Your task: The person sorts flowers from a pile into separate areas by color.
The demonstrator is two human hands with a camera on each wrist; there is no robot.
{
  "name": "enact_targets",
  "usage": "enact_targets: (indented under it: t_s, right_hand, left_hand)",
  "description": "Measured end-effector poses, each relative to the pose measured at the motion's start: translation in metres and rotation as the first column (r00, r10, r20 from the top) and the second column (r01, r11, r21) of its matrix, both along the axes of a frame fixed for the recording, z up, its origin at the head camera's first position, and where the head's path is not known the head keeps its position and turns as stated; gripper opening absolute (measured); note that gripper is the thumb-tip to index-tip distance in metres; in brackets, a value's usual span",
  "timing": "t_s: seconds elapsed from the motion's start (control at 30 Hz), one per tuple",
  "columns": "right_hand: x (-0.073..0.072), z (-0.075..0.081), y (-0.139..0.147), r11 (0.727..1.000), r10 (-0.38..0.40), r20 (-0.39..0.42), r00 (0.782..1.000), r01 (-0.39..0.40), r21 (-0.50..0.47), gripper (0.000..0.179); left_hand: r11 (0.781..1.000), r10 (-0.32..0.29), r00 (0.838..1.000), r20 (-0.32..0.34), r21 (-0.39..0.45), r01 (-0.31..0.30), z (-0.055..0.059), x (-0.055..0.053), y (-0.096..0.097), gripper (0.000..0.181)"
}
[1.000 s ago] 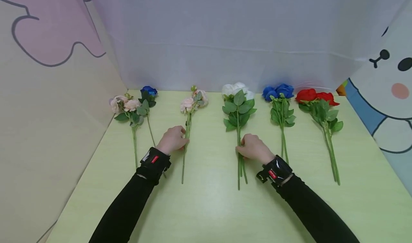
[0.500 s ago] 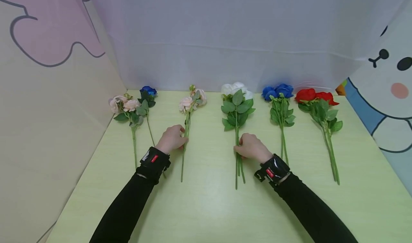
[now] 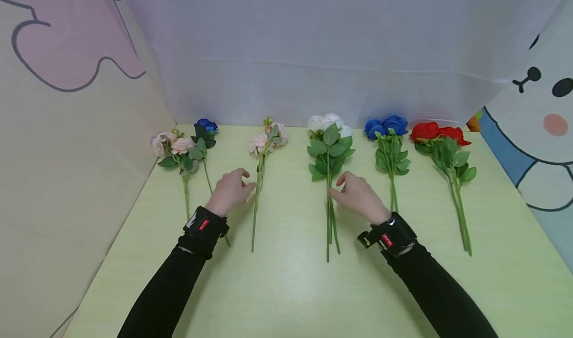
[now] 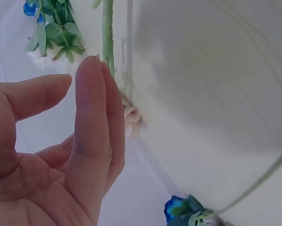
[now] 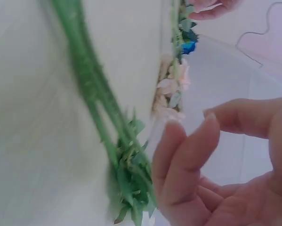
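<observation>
In the head view my left hand is just left of the stem of a pale pink flower spray, thumb and fingers apart. Its left wrist view shows the same gap between thumb and fingertips, with nothing in it. My right hand hovers beside the green stems of a white flower bunch, its thumb overlapping them in the head view. In the right wrist view the fingers are loosely bent and hold nothing, while the bunch's green stems lie to their left.
On the pale table, a second pink spray and a single blue flower lie to the left. A blue bunch and a red bunch lie to the right. A white cloth hangs behind.
Both hands have let go of the stems they held. The left has drawn off to the left, the right to the right. Earlier the white bunch shifted slightly left.
</observation>
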State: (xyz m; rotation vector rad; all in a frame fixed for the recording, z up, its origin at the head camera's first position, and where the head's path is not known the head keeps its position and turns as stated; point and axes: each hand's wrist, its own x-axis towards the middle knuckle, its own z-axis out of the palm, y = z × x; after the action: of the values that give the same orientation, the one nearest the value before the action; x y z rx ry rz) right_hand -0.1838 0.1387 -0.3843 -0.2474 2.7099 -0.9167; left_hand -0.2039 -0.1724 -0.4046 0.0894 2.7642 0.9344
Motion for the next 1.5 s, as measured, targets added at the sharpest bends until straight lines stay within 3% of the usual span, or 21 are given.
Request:
enact_targets:
  t_s: [0.17, 0.3, 0.47, 0.57, 0.73, 1.0, 1.07, 1.17, 1.33, 1.5]
  right_hand:
    - [0.001, 0.005, -0.006, 0.986, 0.013, -0.091, 0.996, -0.028, -0.167, 0.037]
    - [0.003, 0.005, -0.013, 0.94, 0.006, -0.105, 0.994, -0.041, -0.339, 0.032]
    - [0.004, 0.002, -0.026, 0.82, -0.009, 0.023, 1.0, 0.021, -0.571, 0.029]
    - [0.004, 0.002, -0.036, 0.759, -0.012, 0.091, 0.996, 0.068, -0.648, 0.029]
    - [0.004, 0.001, -0.055, 0.67, -0.006, 0.212, 0.977, 0.162, -0.725, 0.026]
    - [0.005, -0.001, -0.08, 0.519, 0.089, 0.354, 0.931, 0.26, -0.814, 0.033]
    - [0.005, -0.001, -0.086, 0.493, 0.102, 0.385, 0.917, 0.29, -0.821, 0.032]
    - [0.005, -0.002, -0.095, 0.464, 0.124, 0.429, 0.895, 0.33, -0.822, 0.028]
    - [0.008, -0.006, -0.109, 0.454, 0.165, 0.472, 0.866, 0.358, -0.816, 0.024]
    - [0.01, -0.007, -0.123, 0.444, 0.204, 0.492, 0.846, 0.368, -0.817, 0.032]
  left_hand:
    - [1.0, 0.012, 0.998, -0.067, -0.003, -0.012, 0.009, 0.008, -0.013, 0.04]
    - [1.0, 0.021, 0.992, -0.124, -0.019, -0.023, 0.014, 0.013, -0.025, 0.037]
    - [0.997, 0.055, 0.985, -0.162, -0.038, -0.062, 0.018, 0.019, -0.042, 0.035]
    - [0.994, 0.083, 0.982, -0.167, -0.05, -0.093, 0.021, 0.022, -0.052, 0.036]
    - [0.989, 0.119, 0.979, -0.166, -0.064, -0.131, 0.024, 0.027, -0.066, 0.037]
    - [0.98, 0.158, 0.97, -0.187, -0.094, -0.178, 0.022, 0.038, -0.091, 0.039]
    - [0.976, 0.173, 0.967, -0.187, -0.099, -0.194, 0.021, 0.04, -0.097, 0.039]
    - [0.97, 0.196, 0.963, -0.183, -0.109, -0.218, 0.019, 0.044, -0.106, 0.04]
    - [0.966, 0.211, 0.965, -0.154, -0.121, -0.23, 0.017, 0.05, -0.115, 0.044]
    - [0.965, 0.218, 0.972, -0.083, -0.13, -0.227, 0.011, 0.052, -0.121, 0.045]
